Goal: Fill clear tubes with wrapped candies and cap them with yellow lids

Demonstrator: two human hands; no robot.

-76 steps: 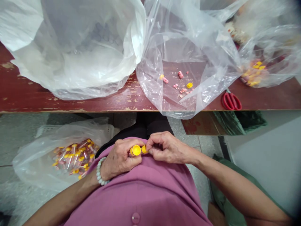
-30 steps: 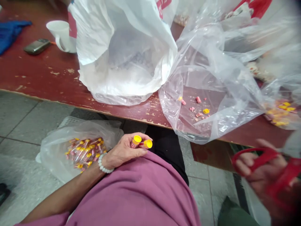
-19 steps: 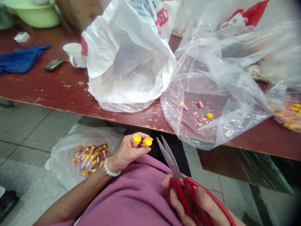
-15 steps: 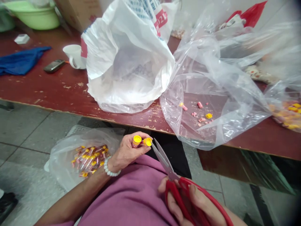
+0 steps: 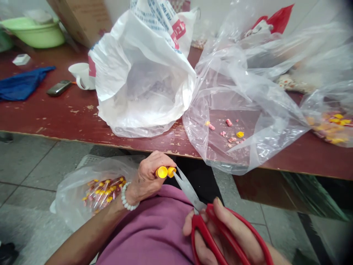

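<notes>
My left hand [image 5: 151, 173], with a beaded bracelet at the wrist, is closed around two small tubes with yellow caps [image 5: 161, 172]; their bodies are mostly hidden by the fingers. In my right hand [image 5: 220, 235] are red-handled scissors [image 5: 197, 204], blades slightly apart. Their tips reach the right-hand yellow cap [image 5: 171, 172]; whether they touch it I cannot tell. Left of the left wrist, a clear plastic bag [image 5: 68, 191] holds many tubes with yellow caps [image 5: 103, 191].
On the red table [image 5: 55, 114] stand a large white bag [image 5: 116, 73], a white cup [image 5: 82, 75], a phone [image 5: 59, 88], a blue cloth [image 5: 23, 84] and a green basin [image 5: 35, 35]. A clear bag [image 5: 248, 92] at right has pink bits and a yellow cap [image 5: 240, 134] in it.
My left hand has turned, so the yellow caps face differently. The scissor blades have closed somewhat, and their tips have moved slightly left and down. The view has shifted a little.
</notes>
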